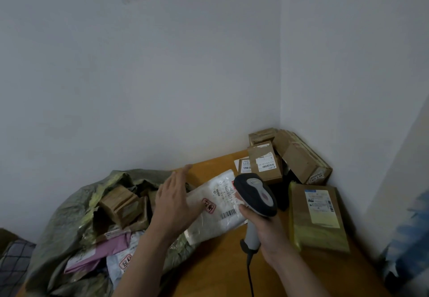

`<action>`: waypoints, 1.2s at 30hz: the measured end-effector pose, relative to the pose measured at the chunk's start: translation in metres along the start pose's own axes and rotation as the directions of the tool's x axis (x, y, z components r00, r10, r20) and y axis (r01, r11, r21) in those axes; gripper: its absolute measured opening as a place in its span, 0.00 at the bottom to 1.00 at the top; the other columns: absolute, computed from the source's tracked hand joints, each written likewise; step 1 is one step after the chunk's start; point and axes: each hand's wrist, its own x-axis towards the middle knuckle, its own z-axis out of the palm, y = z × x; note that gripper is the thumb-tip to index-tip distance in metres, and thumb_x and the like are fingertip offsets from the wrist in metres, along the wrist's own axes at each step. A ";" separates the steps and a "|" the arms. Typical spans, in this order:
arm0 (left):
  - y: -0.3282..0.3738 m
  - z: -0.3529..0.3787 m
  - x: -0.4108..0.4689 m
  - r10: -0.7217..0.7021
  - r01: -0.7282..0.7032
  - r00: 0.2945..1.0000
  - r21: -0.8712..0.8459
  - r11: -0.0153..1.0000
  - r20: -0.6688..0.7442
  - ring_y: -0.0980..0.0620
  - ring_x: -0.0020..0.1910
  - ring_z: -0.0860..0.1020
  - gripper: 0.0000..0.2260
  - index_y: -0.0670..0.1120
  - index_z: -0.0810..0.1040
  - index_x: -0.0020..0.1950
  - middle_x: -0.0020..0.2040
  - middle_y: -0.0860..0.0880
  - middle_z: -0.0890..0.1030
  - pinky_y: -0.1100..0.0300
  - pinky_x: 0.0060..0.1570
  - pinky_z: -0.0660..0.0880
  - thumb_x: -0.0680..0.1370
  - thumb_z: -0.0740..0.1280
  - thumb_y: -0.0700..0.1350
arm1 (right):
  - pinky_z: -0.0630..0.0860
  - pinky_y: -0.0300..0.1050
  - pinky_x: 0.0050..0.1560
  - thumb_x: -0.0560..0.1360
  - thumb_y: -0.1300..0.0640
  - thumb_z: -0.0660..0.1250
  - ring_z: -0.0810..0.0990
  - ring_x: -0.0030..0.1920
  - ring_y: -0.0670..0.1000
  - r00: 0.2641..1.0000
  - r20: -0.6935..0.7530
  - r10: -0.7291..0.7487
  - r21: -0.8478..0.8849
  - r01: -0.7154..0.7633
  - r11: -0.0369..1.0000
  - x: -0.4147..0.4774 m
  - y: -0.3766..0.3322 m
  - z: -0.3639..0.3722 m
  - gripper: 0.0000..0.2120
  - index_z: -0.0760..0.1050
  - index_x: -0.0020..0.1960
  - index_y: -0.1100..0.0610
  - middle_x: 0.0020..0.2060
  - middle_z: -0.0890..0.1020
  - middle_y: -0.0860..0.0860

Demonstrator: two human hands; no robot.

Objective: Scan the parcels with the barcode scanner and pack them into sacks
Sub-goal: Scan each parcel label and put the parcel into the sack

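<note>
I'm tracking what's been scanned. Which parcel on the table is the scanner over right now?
The white plastic mailer with the red stamp, under the barcode scanner in the right hand. The other parcels on the table are brown, farther right.

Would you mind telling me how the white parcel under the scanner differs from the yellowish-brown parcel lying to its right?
The white parcel is a soft, crinkled bag; the yellowish-brown parcel looks flatter and more rectangular. The white parcel is touched by the left hand and overhangs the table edge toward the sack; the yellowish-brown parcel lies untouched, wholly on the table. The white one carries a red stamp; the other does not. Both bear printed barcode labels.
</note>
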 end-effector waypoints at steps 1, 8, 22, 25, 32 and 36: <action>0.005 -0.002 0.000 0.019 -0.018 0.996 -0.018 1.000 0.086 0.48 0.71 0.72 0.41 0.59 0.55 0.80 0.73 0.51 0.73 0.46 0.70 0.70 0.74 0.75 0.54 | 0.77 0.47 0.62 0.56 0.40 0.84 0.81 0.64 0.47 1.000 0.014 0.003 -0.015 -0.003 1.000 0.000 0.000 0.001 0.42 0.79 0.68 0.50 0.61 0.84 0.45; 0.016 -0.003 -0.005 0.039 0.028 0.963 -0.244 0.969 0.267 0.55 0.43 0.85 0.31 0.66 0.60 0.72 0.51 0.54 0.83 0.50 0.42 0.84 0.79 0.66 0.37 | 0.77 0.43 0.59 0.61 0.45 0.84 0.80 0.63 0.45 0.999 0.037 0.030 -0.044 -0.028 0.999 -0.005 -0.006 0.007 0.36 0.79 0.67 0.49 0.60 0.84 0.43; 0.018 -0.006 -0.005 -0.143 0.180 0.983 -0.427 0.886 0.117 0.51 0.41 0.85 0.26 0.62 0.78 0.56 0.63 0.48 0.78 0.45 0.34 0.83 0.80 0.58 0.29 | 0.78 0.56 0.65 0.63 0.47 0.82 0.82 0.62 0.50 0.999 0.000 0.047 -0.049 -0.047 0.998 -0.009 -0.009 0.010 0.32 0.79 0.65 0.46 0.57 0.85 0.45; 0.013 -0.002 -0.005 -0.183 0.230 0.973 -0.478 0.848 0.143 0.51 0.44 0.86 0.29 0.64 0.81 0.58 0.65 0.50 0.77 0.44 0.37 0.84 0.80 0.58 0.29 | 0.82 0.49 0.58 0.69 0.54 0.81 0.83 0.59 0.50 0.999 -0.003 0.045 -0.059 -0.045 0.997 -0.010 -0.008 0.011 0.25 0.80 0.64 0.48 0.56 0.86 0.46; 0.015 0.000 -0.006 -0.259 0.253 0.963 -0.580 0.775 0.074 0.59 0.39 0.83 0.29 0.56 0.72 0.76 0.63 0.52 0.76 0.65 0.31 0.79 0.81 0.62 0.29 | 0.84 0.47 0.49 0.71 0.59 0.79 0.84 0.56 0.52 0.994 -0.033 0.105 -0.053 -0.106 0.993 -0.014 -0.004 0.011 0.22 0.80 0.64 0.51 0.56 0.86 0.49; 0.012 0.006 -0.006 -0.311 0.239 0.950 -0.571 0.785 -0.030 0.65 0.44 0.77 0.29 0.55 0.71 0.77 0.63 0.51 0.80 0.72 0.28 0.75 0.80 0.68 0.33 | 0.78 0.43 0.38 0.75 0.58 0.75 0.82 0.38 0.53 0.989 0.057 0.140 -0.139 -0.131 0.982 -0.021 -0.011 0.013 0.06 0.82 0.49 0.60 0.39 0.85 0.56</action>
